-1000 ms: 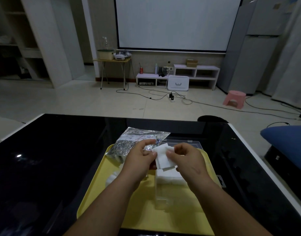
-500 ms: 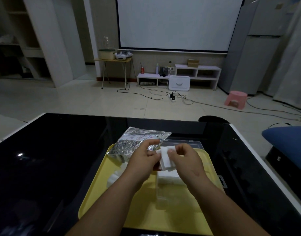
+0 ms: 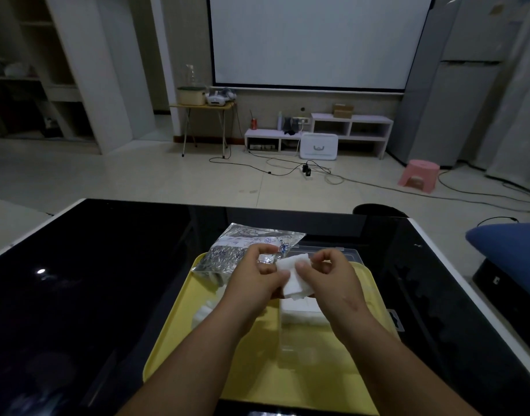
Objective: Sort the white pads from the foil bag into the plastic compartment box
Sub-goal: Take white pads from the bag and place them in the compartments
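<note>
Two hands pinch one square white cotton pad (image 3: pixel 293 279): your left hand (image 3: pixel 254 280) and right hand (image 3: pixel 332 280), each grip closed on it, above the clear plastic compartment box (image 3: pixel 349 254) on the yellow tray (image 3: pixel 194 343), beside the silver foil bag (image 3: pixel 236 250).

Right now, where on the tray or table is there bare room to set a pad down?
Free: the near part of the tray between the forearms, bordered by the box and the near rim; also the table left of the tray. Crowded: the tray's far end, with the bag, loose pads, and the left hand and right hand pinching a pad.
</note>
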A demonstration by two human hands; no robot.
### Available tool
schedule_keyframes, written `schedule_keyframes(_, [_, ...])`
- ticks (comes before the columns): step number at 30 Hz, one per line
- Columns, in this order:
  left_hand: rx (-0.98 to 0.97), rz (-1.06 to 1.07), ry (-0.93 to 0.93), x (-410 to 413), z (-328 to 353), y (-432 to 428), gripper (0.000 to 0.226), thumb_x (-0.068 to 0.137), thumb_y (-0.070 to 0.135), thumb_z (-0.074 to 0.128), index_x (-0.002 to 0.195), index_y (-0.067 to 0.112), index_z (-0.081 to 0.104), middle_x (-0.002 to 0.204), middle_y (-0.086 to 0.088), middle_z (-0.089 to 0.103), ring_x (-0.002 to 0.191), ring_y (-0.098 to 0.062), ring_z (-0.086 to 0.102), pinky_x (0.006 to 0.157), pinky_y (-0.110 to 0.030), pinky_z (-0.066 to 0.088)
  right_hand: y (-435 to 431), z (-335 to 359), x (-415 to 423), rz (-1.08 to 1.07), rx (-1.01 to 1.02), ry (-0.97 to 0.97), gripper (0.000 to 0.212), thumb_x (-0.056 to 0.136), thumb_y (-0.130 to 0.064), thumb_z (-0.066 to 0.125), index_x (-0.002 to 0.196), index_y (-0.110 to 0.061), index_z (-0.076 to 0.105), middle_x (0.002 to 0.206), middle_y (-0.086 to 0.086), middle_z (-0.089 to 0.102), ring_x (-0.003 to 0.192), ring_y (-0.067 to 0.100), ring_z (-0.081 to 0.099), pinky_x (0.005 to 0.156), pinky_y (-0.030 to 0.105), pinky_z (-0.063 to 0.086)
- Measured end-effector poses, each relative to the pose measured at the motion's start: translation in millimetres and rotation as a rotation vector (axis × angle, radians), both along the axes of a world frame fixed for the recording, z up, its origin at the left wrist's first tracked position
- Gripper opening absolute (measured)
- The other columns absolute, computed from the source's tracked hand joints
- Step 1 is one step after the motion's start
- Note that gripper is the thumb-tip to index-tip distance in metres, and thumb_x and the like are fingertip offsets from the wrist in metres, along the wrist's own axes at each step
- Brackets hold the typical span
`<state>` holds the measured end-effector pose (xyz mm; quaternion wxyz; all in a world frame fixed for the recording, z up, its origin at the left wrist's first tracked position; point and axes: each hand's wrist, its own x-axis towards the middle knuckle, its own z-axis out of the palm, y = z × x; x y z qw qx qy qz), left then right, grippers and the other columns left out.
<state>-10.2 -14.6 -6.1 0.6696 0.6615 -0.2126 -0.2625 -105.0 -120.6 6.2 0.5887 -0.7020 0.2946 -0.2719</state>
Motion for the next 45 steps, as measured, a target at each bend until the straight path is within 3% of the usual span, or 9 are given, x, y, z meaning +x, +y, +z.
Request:
schedule_keyframes(3, [0.036, -0.012, -0.033, 1.4, 2.5, 4.6, 0.037, 0.088, -0.001, 0.065, 0.113, 0.025, 0.055, 0.085, -0.008, 0.068, 0.063, -0.01, 0.068, 0.06, -0.029, 0.056, -1.7, 1.3, 0.3, 0.062, 0.056, 0.038, 0.025, 0.084, -0.002, 0.064, 0.098, -0.018, 0.051, 0.093, 0.013, 0.068, 0.081, 0.031, 0.068, 0.071, 0.048, 0.058])
schedule_keyframes(7, [0.111, -0.002, -0.05, 6.6, 0.1, 12.5, 0.025, 0.087, 0.007, 0.067, 0.104, 0.025, 0.062, 0.086, -0.009, 0.071, 0.074, -0.025, 0.071, 0.075, -0.052, 0.057, -3.8, -2.3, 1.6, 0.015, 0.032, 0.061, 0.027, 0.082, -0.001, 0.066, 0.095, -0.02, 0.052, 0.093, 0.015, 0.068, 0.083, 0.033, 0.068, 0.076, 0.055, 0.057])
schedule_keyframes(12, [0.172, 0.04, -0.116, 21.2, -1.7, 31.1, 0.017, 0.09, -0.001, 0.061, 0.096, 0.015, 0.065, 0.084, -0.006, 0.071, 0.069, -0.016, 0.066, 0.062, -0.029, 0.053, -6.5, -6.1, 2.3, -0.024, -0.013, 0.083, 0.026, 0.082, -0.005, 0.067, 0.094, -0.025, 0.055, 0.093, 0.012, 0.068, 0.085, 0.033, 0.068, 0.077, 0.052, 0.057])
schedule_keyframes(19, [0.535, 0.0, -0.494, 54.2, 1.8, 63.9, 0.041, 0.072, -0.007, 0.05, 0.064, 0.03, 0.066, 0.077, 0.006, 0.07, 0.077, -0.015, 0.065, 0.069, -0.034, 0.053, -6.1, -9.8, 2.0, 0.021, -0.037, 0.111, 0.022, 0.084, -0.004, 0.066, 0.091, -0.023, 0.057, 0.091, 0.008, 0.067, 0.072, 0.018, 0.065, 0.056, 0.027, 0.047])
schedule_keyframes(23, [0.727, -0.078, -0.601, 52.9, 1.1, 73.7, 0.028, 0.071, 0.0, 0.054, 0.067, 0.027, 0.062, 0.077, 0.01, 0.065, 0.072, -0.007, 0.058, 0.06, -0.023, 0.045, -4.2, -9.2, 0.2, 0.031, -0.049, 0.13, 0.022, 0.085, -0.005, 0.065, 0.09, -0.025, 0.056, 0.092, 0.006, 0.067, 0.077, 0.019, 0.067, 0.058, 0.028, 0.05])
schedule_keyframes(28, [0.96, -0.207, -0.803, 46.3, -0.3, 82.6, 0.008, 0.074, 0.021, 0.063, 0.075, 0.029, 0.063, 0.082, 0.012, 0.06, 0.079, -0.011, 0.058, 0.063, -0.027, 0.049, 1.3, -9.0, -2.0, 0.038, -0.031, 0.145, 0.019, 0.085, -0.006, 0.066, 0.097, -0.018, 0.058, 0.092, 0.006, 0.067, 0.076, 0.018, 0.066, 0.055, 0.024, 0.046])
schedule_keyframes(38, [1.209, -0.204, -1.061, 40.4, -11.8, 87.7, 0.024, 0.08, 0.025, 0.063, 0.103, 0.031, 0.069, 0.105, 0.003, 0.066, 0.103, -0.02, 0.057, 0.074, -0.028, 0.045, 4.7, -9.2, -9.9, 0.041, -0.018, 0.147, 0.019, 0.083, -0.005, 0.066, 0.093, -0.019, 0.059, 0.09, 0.009, 0.068, 0.078, 0.023, 0.067, 0.063, 0.035, 0.052])
schedule_keyframes(42, [1.228, -0.22, -1.146, 40.1, -13.4, 84.4, 0.023, 0.083, 0.026, 0.06, 0.103, 0.027, 0.071, 0.106, 0.002, 0.066, 0.106, -0.022, 0.056, 0.081, -0.032, 0.047, 3.8, -8.9, -10.8, 0.042, -0.015, 0.13, 0.019, 0.084, -0.004, 0.065, 0.093, -0.02, 0.059, 0.089, 0.008, 0.068, 0.076, 0.021, 0.067, 0.059, 0.03, 0.049])
schedule_keyframes(45, [1.12, -0.194, -1.044, 44.0, -11.3, 83.8, 0.013, 0.08, 0.028, 0.06, 0.089, 0.029, 0.07, 0.096, 0.005, 0.066, 0.094, -0.018, 0.059, 0.072, -0.028, 0.045, 3.1, -9.0, -10.0, 0.047, -0.01, 0.124, 0.02, 0.084, -0.004, 0.065, 0.092, -0.02, 0.058, 0.088, 0.007, 0.068, 0.077, 0.021, 0.067, 0.06, 0.03, 0.051])
